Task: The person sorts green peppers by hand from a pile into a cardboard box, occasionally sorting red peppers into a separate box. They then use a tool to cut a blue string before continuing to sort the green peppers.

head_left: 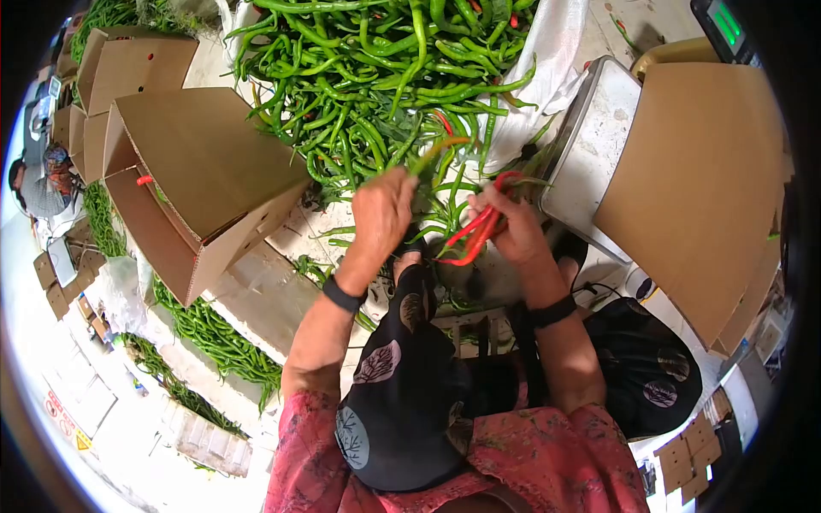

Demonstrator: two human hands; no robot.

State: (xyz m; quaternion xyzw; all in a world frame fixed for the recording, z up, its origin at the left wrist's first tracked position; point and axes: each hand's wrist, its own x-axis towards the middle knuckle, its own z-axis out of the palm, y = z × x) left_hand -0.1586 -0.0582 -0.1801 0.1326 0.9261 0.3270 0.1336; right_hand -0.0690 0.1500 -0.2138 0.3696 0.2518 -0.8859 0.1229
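Note:
A big heap of long green chili peppers [359,94] lies in front of me, with a few red ones among them. My left hand [382,212] is closed at the near edge of the heap, and a slightly blurred green-and-orange chili pepper [438,151] sticks out from its fingers. To its right, my right hand [511,227] is wrapped round several red chili peppers [479,238], whose ends hang out to the left. Loose green peppers lie on the floor between and beyond the hands.
An open cardboard box [205,162] stands on the left. On the right, another cardboard box [697,188] rests on a white-topped scale [603,137] with a lit display [727,24]. White sacking [552,60] borders the heap. More green peppers [218,338] lie at the lower left.

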